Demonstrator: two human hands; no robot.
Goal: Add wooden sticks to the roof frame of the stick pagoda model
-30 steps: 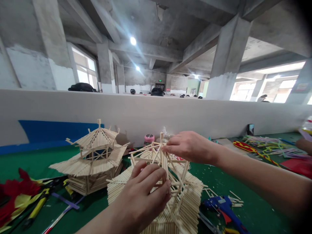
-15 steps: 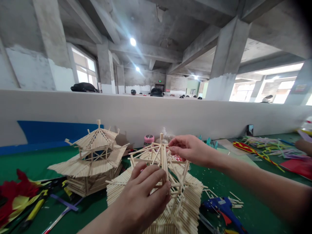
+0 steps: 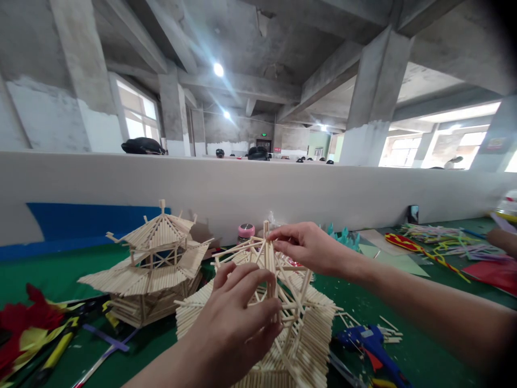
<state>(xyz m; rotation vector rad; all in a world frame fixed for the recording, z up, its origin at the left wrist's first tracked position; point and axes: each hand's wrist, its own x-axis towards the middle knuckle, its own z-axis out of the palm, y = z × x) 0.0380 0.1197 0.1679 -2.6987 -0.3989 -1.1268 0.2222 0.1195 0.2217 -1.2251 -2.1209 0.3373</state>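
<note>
An unfinished pavilion of thin wooden sticks stands on the green table right in front of me. My left hand is closed round the upright sticks of its open upper frame. My right hand pinches the sticks at the very top of that frame, fingers pressed together. A finished stick pavilion with a two-tier roof stands to the left, apart from both hands.
A blue glue gun lies at the lower right among loose sticks. Red and yellow paper flowers and tools lie at the left. Coloured strips, green paper and another person's hand are at the far right. A grey partition wall runs behind.
My right hand drew back a little from the frame's top, then came in again and pinches it. My left hand has kept its hold.
</note>
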